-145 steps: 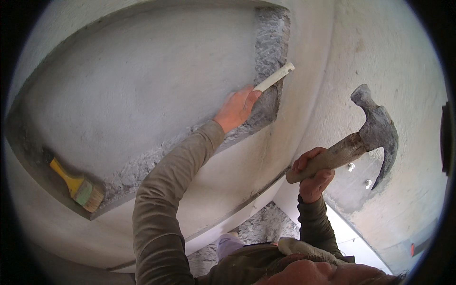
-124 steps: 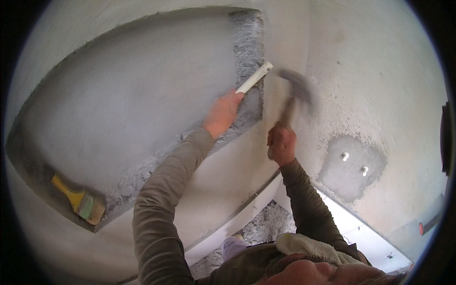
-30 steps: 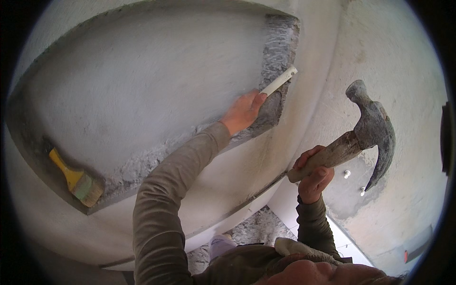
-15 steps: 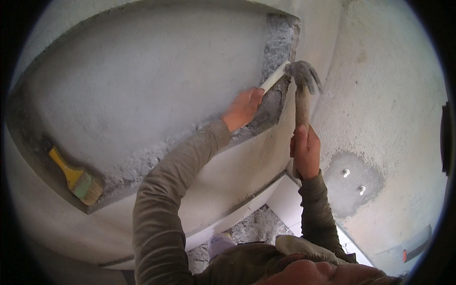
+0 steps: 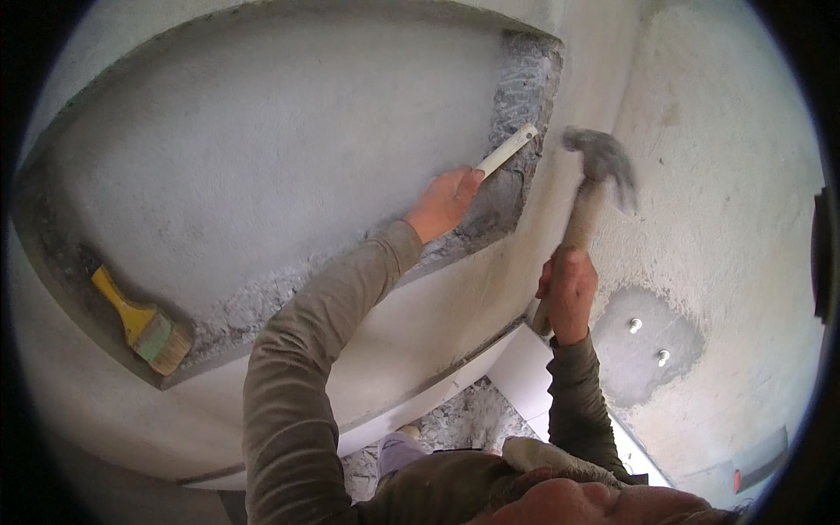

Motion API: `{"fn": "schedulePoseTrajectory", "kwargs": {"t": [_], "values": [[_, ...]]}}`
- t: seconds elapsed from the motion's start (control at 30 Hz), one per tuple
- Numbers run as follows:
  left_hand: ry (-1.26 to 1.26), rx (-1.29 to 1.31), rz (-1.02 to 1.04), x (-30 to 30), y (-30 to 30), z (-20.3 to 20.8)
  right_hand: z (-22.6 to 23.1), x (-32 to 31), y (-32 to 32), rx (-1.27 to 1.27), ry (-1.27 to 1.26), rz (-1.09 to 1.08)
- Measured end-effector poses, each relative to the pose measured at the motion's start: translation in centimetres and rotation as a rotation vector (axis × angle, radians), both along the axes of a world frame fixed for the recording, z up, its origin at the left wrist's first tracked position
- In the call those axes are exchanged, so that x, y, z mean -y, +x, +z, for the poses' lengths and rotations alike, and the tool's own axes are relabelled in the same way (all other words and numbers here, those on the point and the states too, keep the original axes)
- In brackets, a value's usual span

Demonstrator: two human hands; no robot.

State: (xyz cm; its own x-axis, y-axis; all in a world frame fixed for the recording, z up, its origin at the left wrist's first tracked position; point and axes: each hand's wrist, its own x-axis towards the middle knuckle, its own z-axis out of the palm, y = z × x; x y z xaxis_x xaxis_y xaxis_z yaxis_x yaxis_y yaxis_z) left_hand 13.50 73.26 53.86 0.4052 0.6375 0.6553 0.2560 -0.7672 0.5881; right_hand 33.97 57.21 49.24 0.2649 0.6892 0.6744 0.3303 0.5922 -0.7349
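My left hand (image 5: pixel 442 206) is closed round a hand tool with a flat cream handle (image 5: pixel 509 150), which has a hole near its end. Its working end is hidden by my hand and cannot be made out. The hand sits at the lower right of a wall recess (image 5: pixel 289 149), against rough grey mortar. To the right, my right hand (image 5: pixel 570 293) grips the wooden handle of a claw hammer (image 5: pixel 604 162). The slightly blurred hammer head is apart from the cream handle's end.
A yellow-handled paintbrush (image 5: pixel 140 328) lies in the recess's lower left corner. Rough mortar (image 5: pixel 525 87) lines its right side. Two small pipe fittings (image 5: pixel 636 325) stick out of a grey patch on the right wall. Rubble (image 5: pixel 472 420) lies on the floor below.
The hammer has swung right and away from the end of the cream handle, which it touched or overlapped before. My left hand has barely moved.
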Motion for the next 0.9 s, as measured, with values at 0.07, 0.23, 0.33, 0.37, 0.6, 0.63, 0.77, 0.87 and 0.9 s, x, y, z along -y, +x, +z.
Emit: {"fn": "schedulePoseTrajectory", "kwargs": {"t": [0.07, 0.23, 0.33, 0.37, 0.6, 0.63, 0.77, 0.87, 0.9], "values": [[0.070, -0.021, 0.073, 0.2, 0.5, -0.2, -0.1, 1.1, 0.0, -0.114, 0.080, 0.058], [0.034, 0.007, 0.091, 1.2, 0.8, 0.6, -0.5, 3.1, 0.1, -0.207, 0.173, 0.038], [0.062, 0.011, 0.086, 1.3, 0.6, 0.6, -0.4, 4.2, -0.2, -0.257, 0.182, 0.057], [0.079, 0.010, 0.082, 1.3, 0.7, 0.5, -0.4, 4.5, -0.3, -0.284, 0.187, 0.063], [0.082, -0.007, 0.084, 1.2, 0.6, 1.1, -0.9, 5.7, -0.4, -0.237, 0.179, 0.061], [0.079, 0.007, 0.068, 1.2, 0.6, 1.3, -1.1, 5.5, -0.5, -0.237, 0.187, 0.081], [0.030, 0.010, 0.030, 1.3, 1.3, 2.0, -0.4, 5.7, -1.6, -0.194, 0.166, 0.073], [0.017, -0.036, 0.038, 1.0, 1.3, 2.0, 0.3, 6.1, -2.2, -0.177, 0.132, 0.084], [0.030, -0.021, 0.031, 0.9, 1.2, 1.9, 0.3, 6.1, -2.5, -0.187, 0.135, 0.090]]}}
